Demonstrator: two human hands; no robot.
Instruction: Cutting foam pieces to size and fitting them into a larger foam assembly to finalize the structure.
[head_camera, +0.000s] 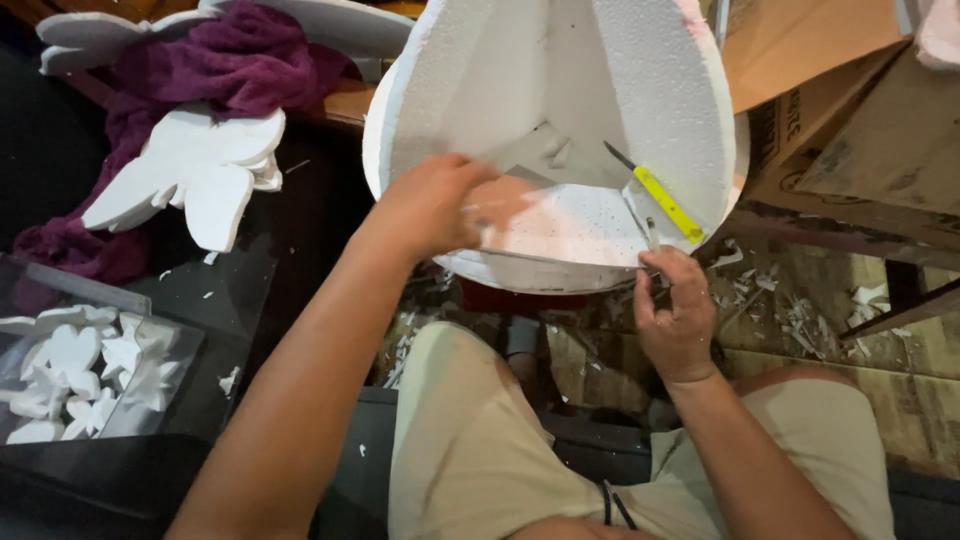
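A large white foam form stands propped above the person's knees. The left hand lies on its lower inside face, its fingers blurred, so I cannot tell their grip. The right hand, just below the foam's near rim, pinches a yellow-handled utility knife whose blade rests on the foam. Foam cutouts lie far left.

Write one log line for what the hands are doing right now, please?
left hand: pressing on white foam piece | right hand: gripping yellow-handled knife, blade on foam | foam cutouts: lying to the left
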